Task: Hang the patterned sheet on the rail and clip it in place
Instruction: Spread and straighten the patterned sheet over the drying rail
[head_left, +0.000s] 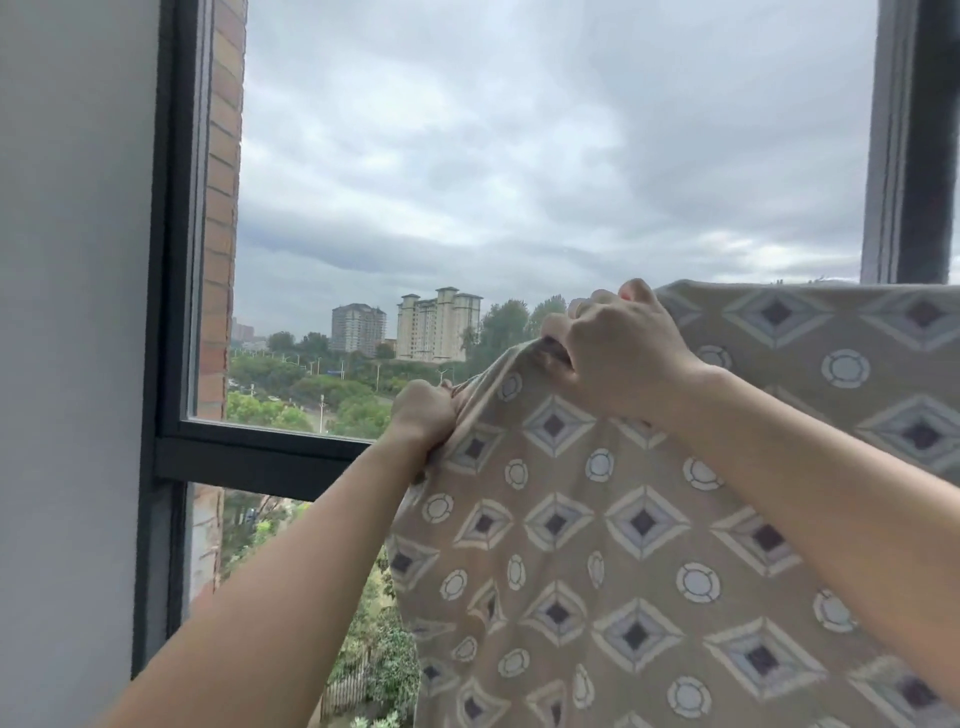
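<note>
The patterned sheet (613, 545), beige with blue diamonds and circles, hangs in front of the window and fills the lower right. Its top edge runs level on the right, draped over something that the cloth hides; I see no rail and no clip. My left hand (423, 415) is shut on the sheet's bunched left edge. My right hand (618, 348) grips the top edge a little higher and to the right, fingers curled over the cloth. Both arms reach up from the bottom of the view.
A large window with a dark frame (171, 260) stands ahead, with a horizontal bar (260, 452) across it. A grey wall (67, 364) is on the left, another dark upright (924, 140) at the top right. Outside are clouds, trees and tall buildings.
</note>
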